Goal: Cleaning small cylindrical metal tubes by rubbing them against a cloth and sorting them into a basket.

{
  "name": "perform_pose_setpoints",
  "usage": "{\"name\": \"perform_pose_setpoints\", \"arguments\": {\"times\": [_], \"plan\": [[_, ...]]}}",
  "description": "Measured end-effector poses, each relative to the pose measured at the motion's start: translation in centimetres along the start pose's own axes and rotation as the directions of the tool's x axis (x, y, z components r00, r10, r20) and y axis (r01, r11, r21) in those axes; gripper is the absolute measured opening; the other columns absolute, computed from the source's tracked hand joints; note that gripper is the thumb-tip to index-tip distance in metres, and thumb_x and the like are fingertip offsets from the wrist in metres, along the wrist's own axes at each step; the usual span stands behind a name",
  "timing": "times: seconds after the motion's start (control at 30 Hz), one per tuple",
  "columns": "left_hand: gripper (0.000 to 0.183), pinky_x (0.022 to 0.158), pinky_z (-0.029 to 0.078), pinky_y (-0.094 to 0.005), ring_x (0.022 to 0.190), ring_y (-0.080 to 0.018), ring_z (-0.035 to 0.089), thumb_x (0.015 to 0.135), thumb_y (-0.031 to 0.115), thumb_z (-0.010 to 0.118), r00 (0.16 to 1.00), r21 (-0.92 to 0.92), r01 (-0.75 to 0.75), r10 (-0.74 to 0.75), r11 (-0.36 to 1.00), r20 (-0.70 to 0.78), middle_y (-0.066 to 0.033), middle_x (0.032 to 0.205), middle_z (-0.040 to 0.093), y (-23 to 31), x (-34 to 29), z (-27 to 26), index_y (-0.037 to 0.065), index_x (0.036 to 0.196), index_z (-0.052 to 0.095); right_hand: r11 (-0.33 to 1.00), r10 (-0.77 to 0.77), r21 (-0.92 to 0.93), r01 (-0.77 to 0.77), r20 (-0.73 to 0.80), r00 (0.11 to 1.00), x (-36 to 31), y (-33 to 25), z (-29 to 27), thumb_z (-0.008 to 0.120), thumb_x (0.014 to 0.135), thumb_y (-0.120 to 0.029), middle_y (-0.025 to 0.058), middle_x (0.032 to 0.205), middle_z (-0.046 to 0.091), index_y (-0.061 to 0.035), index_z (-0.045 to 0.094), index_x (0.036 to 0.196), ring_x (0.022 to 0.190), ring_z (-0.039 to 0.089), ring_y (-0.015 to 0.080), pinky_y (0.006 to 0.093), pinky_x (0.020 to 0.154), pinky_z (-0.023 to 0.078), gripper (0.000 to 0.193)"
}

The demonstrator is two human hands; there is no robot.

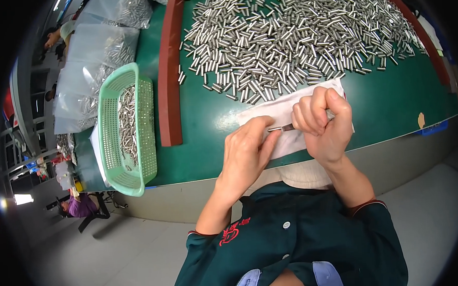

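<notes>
My left hand (pixel 243 151) pinches a small shiny metal pin (pixel 274 129) between thumb and fingers. My right hand (pixel 325 120) is closed in a fist around a slim dark metal tool (pixel 288 127); its handle is hidden, so its exact kind is unclear. The tool's tip meets the right end of the pin, or lies very close to it. Both hands are over a whitish cloth (pixel 294 147) spread at the front of the green table (pixel 201 156). Just beyond the cloth, a wide heap of similar metal pins (pixel 286 45) covers the tabletop.
Dark red bars (pixel 170 94) border the heap at left and right. Left of the left bar stands a green plastic basket (pixel 147 110) with metal pins inside. Clear plastic bags (pixel 92 42) of pins line the far left. A person in purple (pixel 81 206) sits in the left background.
</notes>
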State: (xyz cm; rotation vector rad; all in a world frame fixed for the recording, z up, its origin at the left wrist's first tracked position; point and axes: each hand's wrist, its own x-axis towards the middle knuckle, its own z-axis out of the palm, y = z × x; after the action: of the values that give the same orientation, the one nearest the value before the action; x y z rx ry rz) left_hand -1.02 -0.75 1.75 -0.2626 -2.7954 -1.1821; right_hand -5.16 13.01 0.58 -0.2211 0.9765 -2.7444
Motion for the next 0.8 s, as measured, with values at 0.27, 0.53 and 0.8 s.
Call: {"name": "perform_pose_setpoints", "arguments": {"times": [0.27, 0.53, 0.8], "plan": [[0.008, 0.041, 0.029, -0.0250, 0.042, -0.0118, 0.033, 0.069, 0.000, 0.064, 0.999, 0.035, -0.012, 0.013, 0.999, -0.047, -0.0033, 0.049, 0.036, -0.32, -0.43, 0.67, 0.001, 0.072, 0.057, 0.995, -0.034, 0.097, 0.037, -0.034, 0.999, -0.14, 0.03, -0.06, 0.030, 0.087, -0.022, -0.0017, 0.043, 0.026, -0.0086, 0.029, 0.052, 0.040, 0.019, 0.0069, 0.0237, 0.040, 0.018, 0.037], [0.007, 0.041, 0.029, -0.0243, 0.042, -0.0104, 0.033, 0.069, -0.001, 0.064, 0.999, 0.017, 0.008, -0.007, 1.000, -0.049, -0.0031, 0.049, 0.037, -0.32, -0.39, 0.69, 0.001, 0.072, 0.058, 1.000, 0.002, 0.002, -0.002, -0.021, 1.000, 0.05, -0.10, 0.29, 0.025, 0.089, -0.026, -0.0033, 0.042, 0.023, -0.0117, 0.028, 0.052, 0.039, 0.016, 0.0078, 0.0242, 0.040, 0.017, 0.039], [0.007, 0.041, 0.029, -0.0239, 0.043, -0.0101, 0.032, 0.069, -0.001, 0.064, 0.998, 0.016, 0.010, -0.009, 1.000, -0.060, -0.0025, 0.049, 0.035, -0.33, -0.43, 0.65, 0.001, 0.072, 0.058, 0.999, -0.018, 0.033, 0.019, -0.021, 1.000, 0.00, 0.02, 0.31, 0.025, 0.089, -0.027, -0.0033, 0.042, 0.023, -0.0117, 0.028, 0.052, 0.039, 0.016, 0.0080, 0.0244, 0.040, 0.017, 0.040]]}}
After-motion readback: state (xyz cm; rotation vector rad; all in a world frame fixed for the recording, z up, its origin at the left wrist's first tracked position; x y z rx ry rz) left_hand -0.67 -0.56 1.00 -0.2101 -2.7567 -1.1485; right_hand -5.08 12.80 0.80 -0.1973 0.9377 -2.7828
